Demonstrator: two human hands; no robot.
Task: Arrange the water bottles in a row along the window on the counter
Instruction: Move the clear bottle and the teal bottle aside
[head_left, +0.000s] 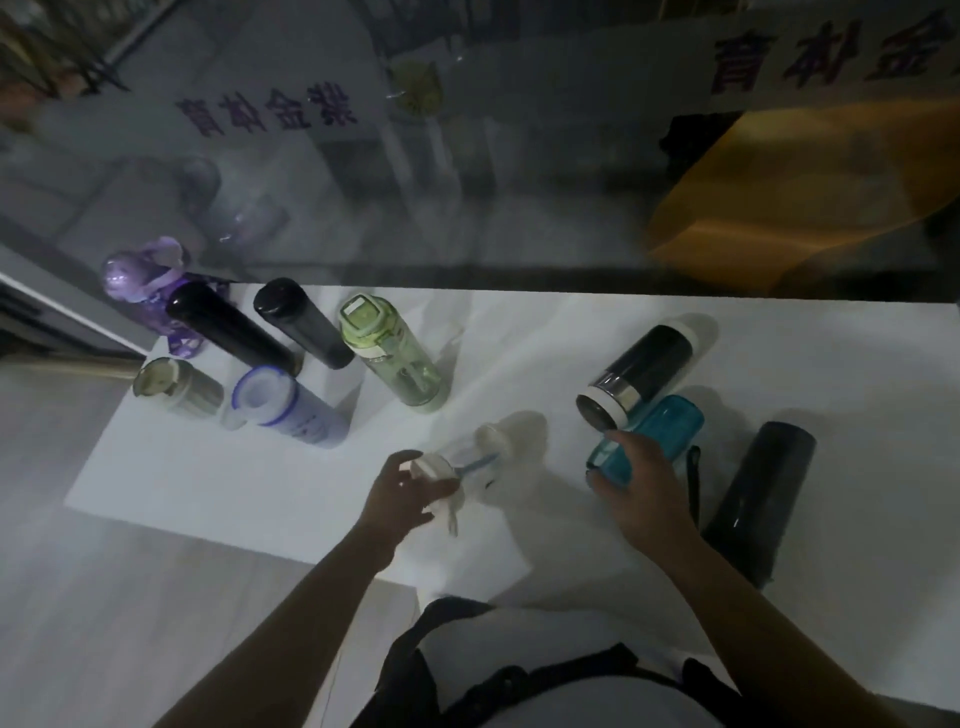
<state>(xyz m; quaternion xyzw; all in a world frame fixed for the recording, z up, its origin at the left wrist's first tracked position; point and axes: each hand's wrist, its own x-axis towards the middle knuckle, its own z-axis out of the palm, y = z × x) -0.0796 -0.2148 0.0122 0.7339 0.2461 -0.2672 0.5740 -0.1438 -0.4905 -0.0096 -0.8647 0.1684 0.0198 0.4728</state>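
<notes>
On the white counter (519, 338) below the window (467, 182), the bottles stand in two loose groups.

Left hand: the left hand (402, 491) is curled over the white cap of the clear bottle (480, 454), fingers and thumb closed around the cap.
Clear bottle: near the counter's front edge, between the two groups; it has a white base and a white loop hanging off its cap.
Right hand: the right hand (641, 480) is wrapped around the top of the teal bottle (660, 431), fingers closed on it.
Teal bottle: right of centre, just beside the black bottle with white ends (641, 371), which stands on its window side; whether the two touch I cannot tell.
Dark bottle: the dark bottle (753, 499) stands at the far right, near the front edge, beside a dark strap that hangs by the teal bottle.
Window group: the purple bottle (150, 286), the glossy black bottle (228, 330), the matte black bottle (304, 322) and the green bottle (395, 358) stand side by side nearest the glass, at the left.
Front left pair: the olive bottle (176, 387) and the lavender bottle (288, 408) stand in front of that group, close to the counter's left corner.
</notes>
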